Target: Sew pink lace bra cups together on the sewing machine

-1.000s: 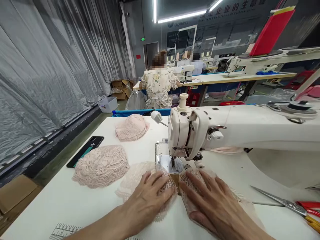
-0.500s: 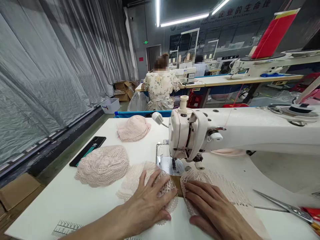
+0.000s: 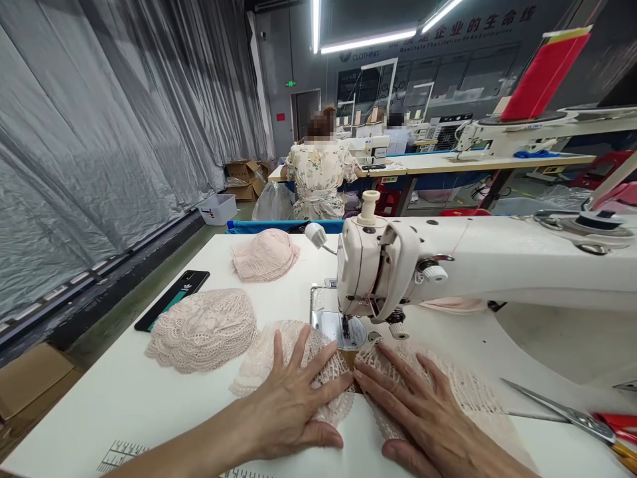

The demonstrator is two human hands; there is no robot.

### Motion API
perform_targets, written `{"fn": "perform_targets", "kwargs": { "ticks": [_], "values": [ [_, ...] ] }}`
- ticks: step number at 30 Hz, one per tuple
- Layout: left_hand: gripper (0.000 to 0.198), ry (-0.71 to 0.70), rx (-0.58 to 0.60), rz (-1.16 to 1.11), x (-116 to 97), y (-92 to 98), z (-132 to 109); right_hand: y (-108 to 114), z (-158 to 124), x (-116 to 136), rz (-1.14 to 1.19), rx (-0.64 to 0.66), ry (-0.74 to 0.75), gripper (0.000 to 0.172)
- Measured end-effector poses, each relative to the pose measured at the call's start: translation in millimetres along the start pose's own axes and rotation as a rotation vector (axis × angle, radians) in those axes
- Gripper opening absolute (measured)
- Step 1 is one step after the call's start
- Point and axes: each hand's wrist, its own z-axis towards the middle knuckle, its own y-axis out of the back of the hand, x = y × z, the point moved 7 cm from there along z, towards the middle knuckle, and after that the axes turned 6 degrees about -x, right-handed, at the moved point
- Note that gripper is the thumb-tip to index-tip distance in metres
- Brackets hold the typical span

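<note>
My left hand (image 3: 298,392) lies flat with fingers spread on a pale pink lace piece (image 3: 256,358), in front of the sewing machine (image 3: 365,272). On a second lace piece (image 3: 468,385), to the right, my right hand (image 3: 418,405) rests palm down with its fingers stretched out. The two pieces lie close together, their near edges almost meeting below the needle plate (image 3: 326,322). The presser foot (image 3: 346,326) stands just beyond my fingertips, with no fabric under it. Parts of both lace pieces are hidden beneath my hands.
Left of my hands sit a stack of lace cups (image 3: 204,328), a phone (image 3: 174,299) and a further pink stack (image 3: 266,255). Scissors (image 3: 557,408) lie at the right. A co-worker (image 3: 321,166) sits ahead with their back to me. An open cardboard box (image 3: 37,382) stands at lower left.
My left fingers have spread wider and moved slightly forward over the lace. The right hand has shifted left and forward, its fingertips now nearer the left hand, and its fingers are more spread.
</note>
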Motion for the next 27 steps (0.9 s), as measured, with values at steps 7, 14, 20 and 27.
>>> {"fn": "perform_targets", "kwargs": {
  "ticks": [7, 14, 20, 27],
  "values": [
    [0.071, -0.050, -0.267, 0.107, -2, 1.5, -2, 4, -2, -6, -0.020, -0.070, -0.057, 0.069],
    [0.057, -0.173, -0.553, 0.170, -28, 2.7, -10, 26, 0, -8, 0.078, -0.267, -0.104, 0.043],
    [0.036, -0.170, -0.554, 0.166, -30, 3.8, -8, 26, 7, 1, 0.091, -0.273, -0.046, 0.029],
    [0.032, -0.148, -0.540, 0.176, -30, 3.4, -6, 15, 1, -7, 0.258, -0.392, -0.230, 0.032]
  ]
}}
